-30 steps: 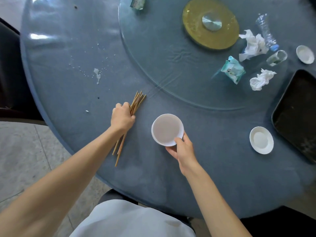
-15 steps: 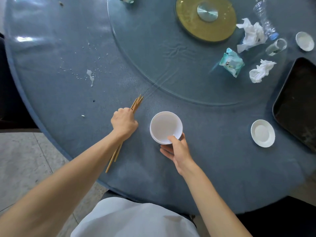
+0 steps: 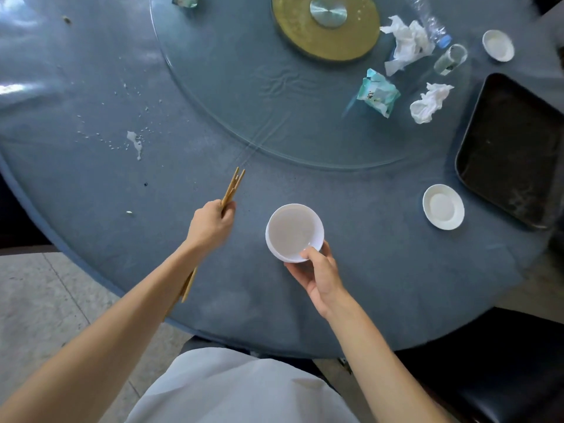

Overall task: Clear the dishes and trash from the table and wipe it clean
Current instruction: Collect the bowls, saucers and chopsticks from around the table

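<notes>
My left hand grips a bundle of wooden chopsticks; their tips point up and right, and their back ends show beneath my forearm. My right hand holds a white bowl by its near rim, thumb over the edge, above the blue round table. A white saucer lies to the right, and another small white dish sits at the far right. Crumpled tissues, a teal wrapper, a glass and a plastic bottle lie on the glass turntable.
A black tray rests at the table's right edge. White spill spots mark the left part of the tabletop. A gold hub sits at the turntable's centre. A dark chair stands at the lower right, and tiled floor lies at the left.
My left hand has closed round the chopsticks, gathered them and raised them off the table. The right hand has kept hold of the bowl, which stays in about the same place.
</notes>
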Tool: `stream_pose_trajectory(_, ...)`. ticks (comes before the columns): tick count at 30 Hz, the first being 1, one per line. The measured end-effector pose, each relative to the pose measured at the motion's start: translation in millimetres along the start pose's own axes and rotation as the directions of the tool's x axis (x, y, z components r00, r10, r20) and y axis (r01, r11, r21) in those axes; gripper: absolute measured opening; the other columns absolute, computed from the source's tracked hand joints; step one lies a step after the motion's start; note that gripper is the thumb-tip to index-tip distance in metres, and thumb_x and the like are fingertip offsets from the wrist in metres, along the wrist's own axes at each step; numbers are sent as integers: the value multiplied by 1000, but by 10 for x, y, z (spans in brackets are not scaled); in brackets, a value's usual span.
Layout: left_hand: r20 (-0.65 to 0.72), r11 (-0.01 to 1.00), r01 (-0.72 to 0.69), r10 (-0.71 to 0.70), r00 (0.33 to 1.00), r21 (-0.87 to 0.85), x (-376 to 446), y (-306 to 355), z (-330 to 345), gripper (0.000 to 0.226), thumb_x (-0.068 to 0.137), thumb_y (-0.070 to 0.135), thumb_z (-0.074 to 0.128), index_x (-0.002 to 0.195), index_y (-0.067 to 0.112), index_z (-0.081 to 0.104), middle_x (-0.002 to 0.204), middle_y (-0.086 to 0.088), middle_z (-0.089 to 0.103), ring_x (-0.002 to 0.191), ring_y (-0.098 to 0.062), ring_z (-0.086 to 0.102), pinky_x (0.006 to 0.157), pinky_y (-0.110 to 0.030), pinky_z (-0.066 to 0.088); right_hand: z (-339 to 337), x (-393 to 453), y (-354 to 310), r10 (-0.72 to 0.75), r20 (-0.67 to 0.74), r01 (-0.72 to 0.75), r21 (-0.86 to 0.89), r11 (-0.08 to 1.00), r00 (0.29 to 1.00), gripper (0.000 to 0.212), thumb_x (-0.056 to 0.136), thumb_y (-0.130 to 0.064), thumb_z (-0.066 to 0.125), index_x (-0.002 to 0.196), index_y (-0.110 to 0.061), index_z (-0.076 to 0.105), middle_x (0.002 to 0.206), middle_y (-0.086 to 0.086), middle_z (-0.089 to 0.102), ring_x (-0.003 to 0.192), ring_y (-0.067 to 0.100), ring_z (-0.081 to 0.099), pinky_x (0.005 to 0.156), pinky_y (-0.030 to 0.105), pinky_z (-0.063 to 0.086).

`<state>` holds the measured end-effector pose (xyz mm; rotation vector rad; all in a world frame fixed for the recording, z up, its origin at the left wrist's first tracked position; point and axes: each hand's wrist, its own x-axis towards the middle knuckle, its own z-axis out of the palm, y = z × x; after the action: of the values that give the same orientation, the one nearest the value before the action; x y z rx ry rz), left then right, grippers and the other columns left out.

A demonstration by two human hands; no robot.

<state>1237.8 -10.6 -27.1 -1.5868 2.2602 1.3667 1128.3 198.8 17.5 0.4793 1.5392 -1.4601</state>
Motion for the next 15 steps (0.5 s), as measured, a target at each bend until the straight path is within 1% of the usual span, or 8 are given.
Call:
stream_pose_trajectory(3, 66, 999, -7, 10, 998, -47, -248, 190, 149, 43, 100, 40, 50, 68, 16, 36, 56, 0, 39, 53, -21, 36, 52, -32, 31, -277, -202, 17, -33, -26, 35, 67, 997, 999, 45, 95, 0, 54, 135, -20, 60, 119, 7, 68, 99, 17, 71, 95, 42, 61)
stream_pose_trajectory(6, 154, 996, -35, 47, 987, -77, -512, 375, 436, 45, 99, 45, 50, 67, 19, 32, 52, 6, 33, 50, -19, 31, 50, -30, 27, -650, -453, 82, -74, -78, 86, 158, 984, 994, 46, 94, 0, 54, 135, -19, 60, 121, 7, 66, 103, 17, 68, 90, 39, 62)
stream_pose_trajectory(8, 214, 991, -78, 99, 972, -106, -740, 539, 671, 46, 99, 45, 51, 67, 20, 29, 50, 8, 29, 48, -17, 28, 50, -29, 27, -962, -673, 157, -102, -127, 130, 235, 963, 987, 45, 94, 0, 55, 134, -19, 60, 121, 8, 67, 102, 18, 68, 85, 36, 63)
stream_pose_trajectory(11, 287, 975, -172, 207, 935, -141, -1208, 851, 1047, 47, 99, 44, 52, 67, 20, 28, 53, 3, 29, 46, -16, 27, 47, -26, 27, -1472, -1062, 319, -129, -189, 190, 346, 919, 973, 44, 94, -1, 54, 134, -18, 60, 123, 8, 67, 99, 19, 71, 79, 31, 63)
stream_pose_trajectory(13, 326, 962, -221, 264, 908, -164, -1587, 1046, 1322, 46, 99, 43, 53, 67, 20, 30, 54, 1, 30, 45, -16, 27, 44, -24, 27, -1837, -1320, 476, -132, -227, 221, 428, 876, 965, 43, 94, 0, 53, 133, -17, 61, 130, 14, 66, 110, 29, 70, 72, 29, 62)
stream_pose_trajectory(15, 357, 948, -265, 312, 880, -175, -2021, 1199, 1596, 45, 100, 43, 54, 67, 19, 34, 54, 0, 32, 43, -15, 30, 44, -25, 28, -2201, -1599, 663, -136, -258, 255, 511, 821, 957, 44, 93, 1, 53, 132, -17, 62, 136, 19, 64, 125, 40, 63, 66, 27, 61)
